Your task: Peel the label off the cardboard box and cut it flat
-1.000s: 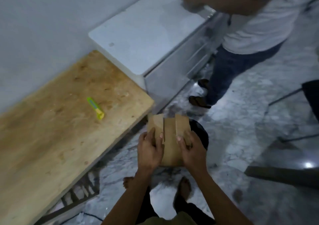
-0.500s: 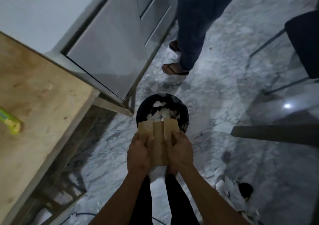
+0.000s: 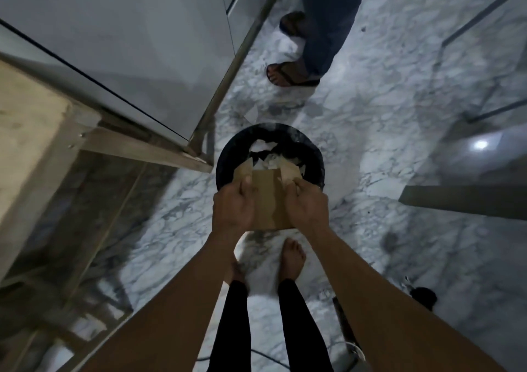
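Both hands grip the flattened cardboard box [image 3: 266, 200]: left hand [image 3: 232, 207] on its left edge, right hand [image 3: 306, 207] on its right. Held above black bin [image 3: 225, 158] of scraps. Likely disposal step; next, release over bin.

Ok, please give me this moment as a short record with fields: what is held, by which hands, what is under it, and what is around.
held: flattened cardboard box
left hand: grips its left edge
right hand: grips its right edge
below: black bin, paper scraps inside
floor: white marble
nearby: another person's sandalled foot; wooden table at left
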Tool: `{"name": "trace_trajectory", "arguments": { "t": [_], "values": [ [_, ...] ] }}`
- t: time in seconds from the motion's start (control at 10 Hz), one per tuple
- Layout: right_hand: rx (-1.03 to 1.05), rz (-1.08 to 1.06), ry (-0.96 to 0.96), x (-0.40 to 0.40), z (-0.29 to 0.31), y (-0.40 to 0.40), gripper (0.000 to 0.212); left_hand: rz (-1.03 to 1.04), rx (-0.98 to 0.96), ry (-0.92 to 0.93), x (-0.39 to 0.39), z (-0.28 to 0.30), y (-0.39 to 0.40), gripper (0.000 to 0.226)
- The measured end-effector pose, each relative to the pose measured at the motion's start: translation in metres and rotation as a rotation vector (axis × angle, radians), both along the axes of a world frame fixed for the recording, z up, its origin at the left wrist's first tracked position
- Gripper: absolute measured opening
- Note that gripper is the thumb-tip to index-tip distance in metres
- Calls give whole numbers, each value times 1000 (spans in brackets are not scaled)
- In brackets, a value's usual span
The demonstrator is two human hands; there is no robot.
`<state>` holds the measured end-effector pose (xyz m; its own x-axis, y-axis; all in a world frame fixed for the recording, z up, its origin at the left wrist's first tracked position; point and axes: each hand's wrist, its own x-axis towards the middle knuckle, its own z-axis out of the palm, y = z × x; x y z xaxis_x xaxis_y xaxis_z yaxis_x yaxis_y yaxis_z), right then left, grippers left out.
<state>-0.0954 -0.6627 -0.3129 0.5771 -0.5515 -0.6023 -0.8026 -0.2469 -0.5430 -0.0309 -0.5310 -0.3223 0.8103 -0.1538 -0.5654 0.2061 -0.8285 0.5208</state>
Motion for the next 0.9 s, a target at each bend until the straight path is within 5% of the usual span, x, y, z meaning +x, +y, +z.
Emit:
{"name": "trace_trajectory", "arguments": {
  "t": [0.4,0.9],
  "values": [
    [41,39,61,14,14,-20,48,-71,20,141,6,14,0,66],
    [-24,213,-35,19,206,-14,45,-16,-39,-111,-7,219,5,56]
  ]
}}
